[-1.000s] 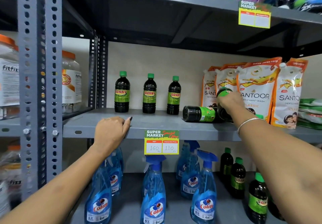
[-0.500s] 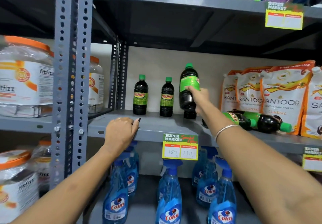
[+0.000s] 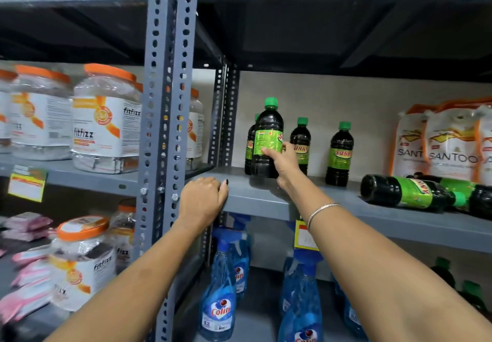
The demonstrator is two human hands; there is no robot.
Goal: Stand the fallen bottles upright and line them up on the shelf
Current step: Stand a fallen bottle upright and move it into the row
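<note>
Two fallen bottles [image 3: 404, 192]: shelf [image 3: 266, 203], right end. Held bottle [image 3: 267, 139]: upright, left end, clasped by right grip [image 3: 283, 160]; may topple rear bottle [image 3: 249, 144] close behind. Left grip [image 3: 202, 200] clutches shelf edge.

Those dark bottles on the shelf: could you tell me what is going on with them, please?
A person's right hand grips one bottle upright at the shelf's left end, in front of a standing bottle. The left hand holds the shelf's front edge. Two more bottles stand to the right; two fallen bottles lie beside the pouches.
</note>
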